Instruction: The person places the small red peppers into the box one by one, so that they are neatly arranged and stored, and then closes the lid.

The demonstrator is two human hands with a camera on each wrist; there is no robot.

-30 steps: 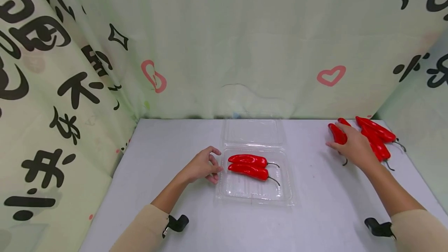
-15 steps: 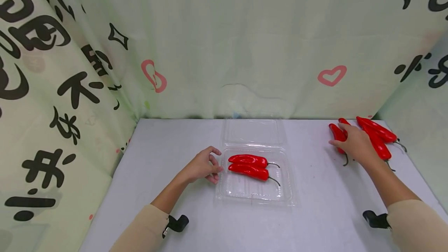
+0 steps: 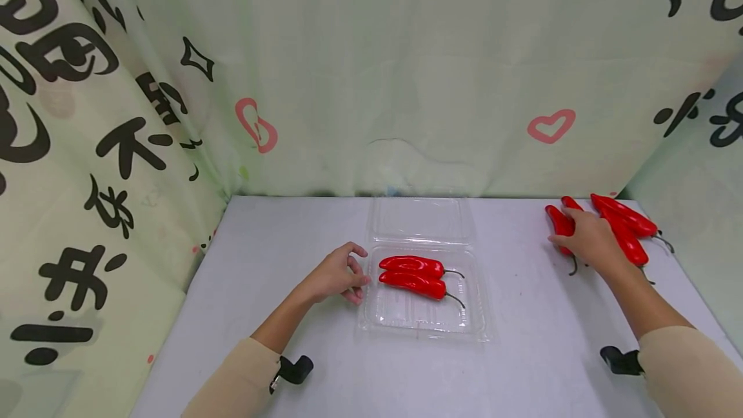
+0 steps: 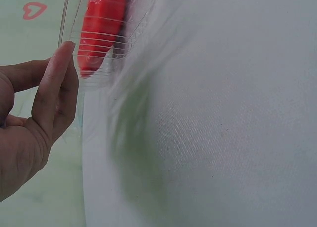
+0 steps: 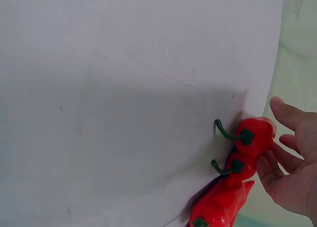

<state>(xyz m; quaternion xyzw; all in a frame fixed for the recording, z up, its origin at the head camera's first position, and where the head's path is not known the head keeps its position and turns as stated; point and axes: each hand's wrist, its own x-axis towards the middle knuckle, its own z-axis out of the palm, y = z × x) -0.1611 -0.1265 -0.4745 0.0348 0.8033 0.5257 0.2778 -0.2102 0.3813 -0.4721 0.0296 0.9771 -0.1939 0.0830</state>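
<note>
In the head view, two red chili peppers (image 3: 413, 285) lie side by side in the bottom half of a clear plastic clamshell box (image 3: 400, 318). My left hand (image 3: 338, 274) is at the box's left edge; in the left wrist view its extended fingertips appear to touch the rim. My right hand (image 3: 587, 237) is over several more red peppers at the back right. Its thumb and fingers spread on either side of the leftmost pepper (image 3: 558, 221). In the right wrist view the fingers reach that pepper (image 5: 255, 135), while the thumb appears apart from it. A second pepper (image 3: 571, 202) is partly hidden.
The box's raised lid (image 3: 420, 219) leans back toward the curtain (image 3: 325, 82) behind the white table (image 3: 278, 231). Two more peppers (image 3: 638, 218) lie to the right of my right hand. Black camera mounts (image 3: 296, 369) sit at both wrists.
My right hand has shifted slightly and uncovered more of the leftmost pepper and its stem. The left hand and the box have stayed in place.
</note>
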